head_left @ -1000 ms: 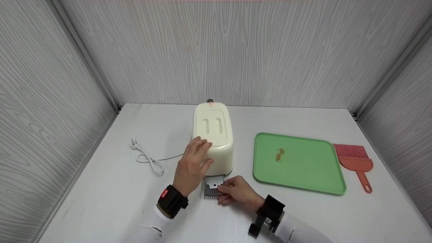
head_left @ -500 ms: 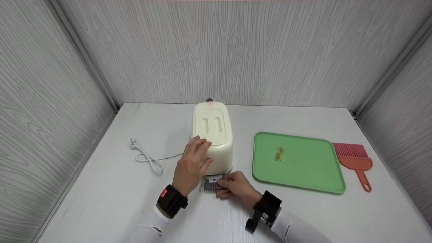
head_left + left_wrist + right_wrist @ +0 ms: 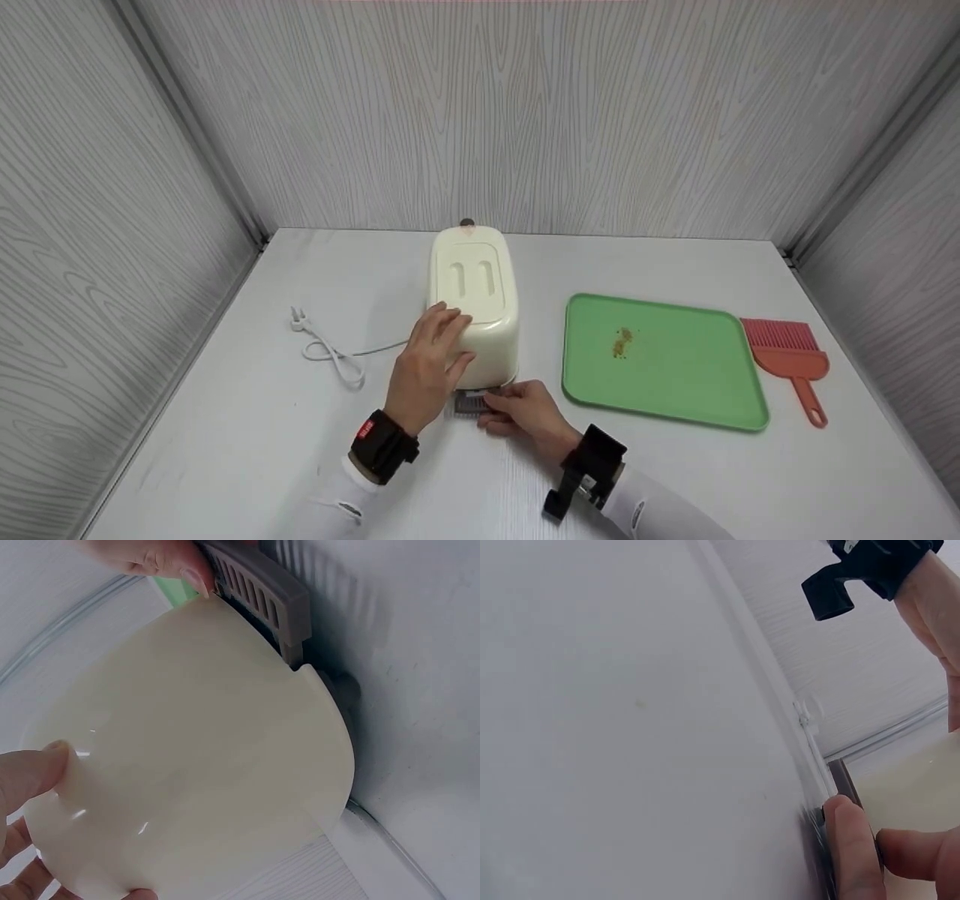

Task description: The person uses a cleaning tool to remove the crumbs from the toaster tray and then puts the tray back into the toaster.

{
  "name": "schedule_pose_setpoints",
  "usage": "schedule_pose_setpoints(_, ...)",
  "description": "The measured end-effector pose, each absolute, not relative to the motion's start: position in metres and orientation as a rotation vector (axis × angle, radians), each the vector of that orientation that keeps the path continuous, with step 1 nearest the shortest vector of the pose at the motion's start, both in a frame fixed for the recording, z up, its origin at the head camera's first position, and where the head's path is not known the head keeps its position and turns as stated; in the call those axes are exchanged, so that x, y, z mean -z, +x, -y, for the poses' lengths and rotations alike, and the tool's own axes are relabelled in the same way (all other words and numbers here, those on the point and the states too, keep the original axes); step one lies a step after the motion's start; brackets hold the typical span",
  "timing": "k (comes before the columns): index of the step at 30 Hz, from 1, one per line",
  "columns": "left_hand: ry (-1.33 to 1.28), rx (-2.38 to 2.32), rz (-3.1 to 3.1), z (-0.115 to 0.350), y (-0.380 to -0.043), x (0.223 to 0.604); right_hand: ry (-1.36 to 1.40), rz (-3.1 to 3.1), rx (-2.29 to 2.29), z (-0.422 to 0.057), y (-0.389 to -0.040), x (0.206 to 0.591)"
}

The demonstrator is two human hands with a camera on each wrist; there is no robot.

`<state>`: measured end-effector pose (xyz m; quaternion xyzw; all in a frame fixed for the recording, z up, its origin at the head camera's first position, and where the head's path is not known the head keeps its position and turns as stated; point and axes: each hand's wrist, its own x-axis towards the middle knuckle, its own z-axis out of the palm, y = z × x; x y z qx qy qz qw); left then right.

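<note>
A cream toaster (image 3: 476, 281), its top covered by a lid with two slots, stands mid-table. My left hand (image 3: 420, 379) holds its near end, thumb on the end face and fingers at the top edge. Low at that end, the grey slotted handle of a crumb tray (image 3: 469, 405) sticks out a little. My right hand (image 3: 531, 418) pinches the right side of this handle between thumb and fingers. In the left wrist view, the crumb tray handle (image 3: 259, 589) sits close against the toaster's base (image 3: 202, 742). The tray's inner part is hidden inside the toaster.
To the right lies a green tray (image 3: 682, 367) with a small patch of brown crumbs (image 3: 622, 343). A red brush (image 3: 791, 364) lies beyond it, touching or nearly touching its right edge. The white power cord and plug (image 3: 300, 322) rest on the left. Panels enclose the table's back and sides.
The crumb tray has slid further into the toaster, pushed by my right hand moving away from me; its pale middle part is now mostly hidden. My left hand has stayed in place.
</note>
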<state>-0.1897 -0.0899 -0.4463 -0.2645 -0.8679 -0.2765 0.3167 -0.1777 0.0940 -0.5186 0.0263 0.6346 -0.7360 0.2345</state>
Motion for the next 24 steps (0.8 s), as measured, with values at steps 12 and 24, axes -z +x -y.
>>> schedule_pose_setpoints(12,-0.701,0.723,2.277,0.0896,-0.1904,0.4453,0.125,-1.700,2.071,-0.0955,-0.1742,0.5157)
schedule_pose_setpoints(24,-0.689,0.720,2.317,0.0899,-0.1878,0.4438,0.186,-1.765,2.087,-0.0938,-0.1780,0.5169)
